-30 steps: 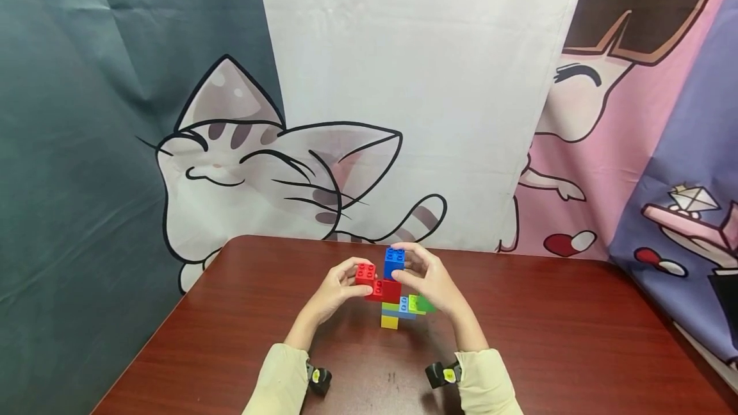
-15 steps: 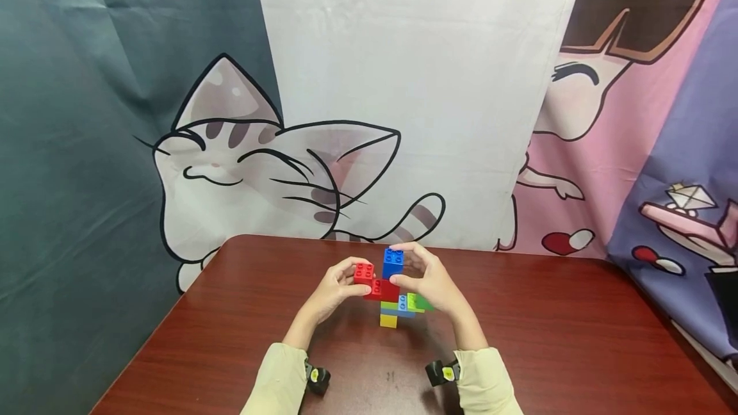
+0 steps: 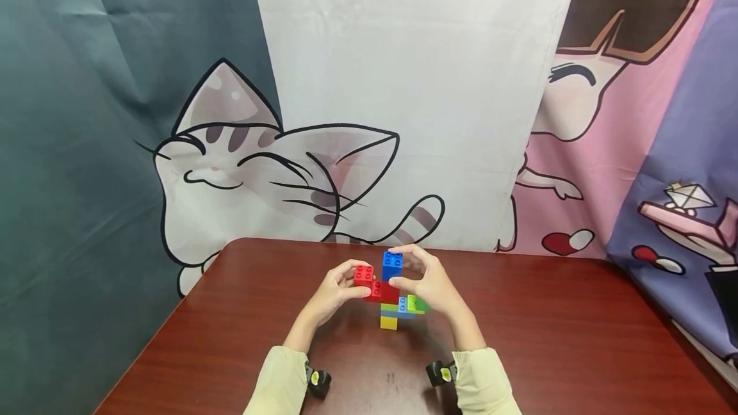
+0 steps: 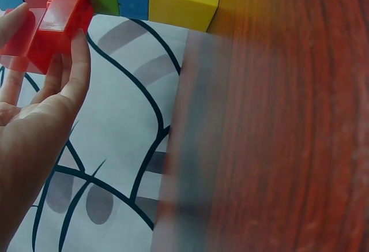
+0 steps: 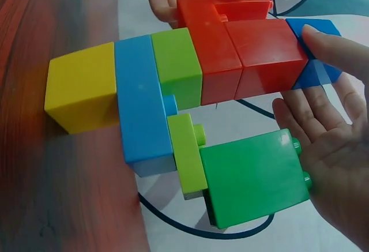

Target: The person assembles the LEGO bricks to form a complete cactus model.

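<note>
Block tower (image 3: 390,296) assembled, frame centre | red brick (image 3: 364,274) pinched by left hand (image 3: 334,293) | blue brick (image 3: 393,264) pinched by right hand (image 3: 429,284); seating unconfirmed.

Head view: bright, even indoor light, apparently from above and in front; colours full, no harsh contrast. Soft sheen on the table (image 3: 553,338), brightest along its right half. Faint shadows under the block tower (image 3: 391,293) and both forearms. Slight bending of lines at the frame edges.

Left wrist view: table grain on the right smeared and out of focus; the left hand (image 4: 34,119) at lower left soft.

Right wrist view: blocks sharp, mild gloss on their faces; lower left table blurred.
</note>
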The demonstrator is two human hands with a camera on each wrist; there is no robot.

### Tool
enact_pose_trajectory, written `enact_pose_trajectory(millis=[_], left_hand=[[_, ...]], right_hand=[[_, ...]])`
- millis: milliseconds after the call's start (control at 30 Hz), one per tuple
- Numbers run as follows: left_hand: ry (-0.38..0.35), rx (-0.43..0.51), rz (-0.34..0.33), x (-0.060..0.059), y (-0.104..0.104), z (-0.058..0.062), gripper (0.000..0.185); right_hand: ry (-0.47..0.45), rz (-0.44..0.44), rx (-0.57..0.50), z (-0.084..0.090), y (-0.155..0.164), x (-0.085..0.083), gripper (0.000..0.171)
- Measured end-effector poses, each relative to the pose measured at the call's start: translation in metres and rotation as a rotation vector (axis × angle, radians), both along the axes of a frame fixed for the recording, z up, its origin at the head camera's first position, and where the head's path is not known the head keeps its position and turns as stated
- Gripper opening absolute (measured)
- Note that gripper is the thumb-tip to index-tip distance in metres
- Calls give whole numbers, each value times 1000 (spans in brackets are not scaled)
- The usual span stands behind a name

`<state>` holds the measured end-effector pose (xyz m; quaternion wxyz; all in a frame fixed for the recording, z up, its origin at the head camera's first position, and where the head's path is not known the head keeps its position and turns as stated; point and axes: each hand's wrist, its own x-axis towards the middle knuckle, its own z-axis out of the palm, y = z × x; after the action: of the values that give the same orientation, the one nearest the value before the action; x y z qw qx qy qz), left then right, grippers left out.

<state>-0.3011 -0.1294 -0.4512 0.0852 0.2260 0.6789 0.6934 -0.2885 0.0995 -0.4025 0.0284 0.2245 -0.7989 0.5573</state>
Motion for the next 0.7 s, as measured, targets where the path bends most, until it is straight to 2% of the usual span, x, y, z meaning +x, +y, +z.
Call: enact_pose_trajectory(millis=[333, 700], left_hand=[[-1, 5, 7, 1, 1, -1, 50], [-24, -23, -16, 1, -2, 2, 49]], right_hand=[[9, -18, 22, -2, 0, -1, 47], [-41, 38, 33, 3, 0, 1, 49]])
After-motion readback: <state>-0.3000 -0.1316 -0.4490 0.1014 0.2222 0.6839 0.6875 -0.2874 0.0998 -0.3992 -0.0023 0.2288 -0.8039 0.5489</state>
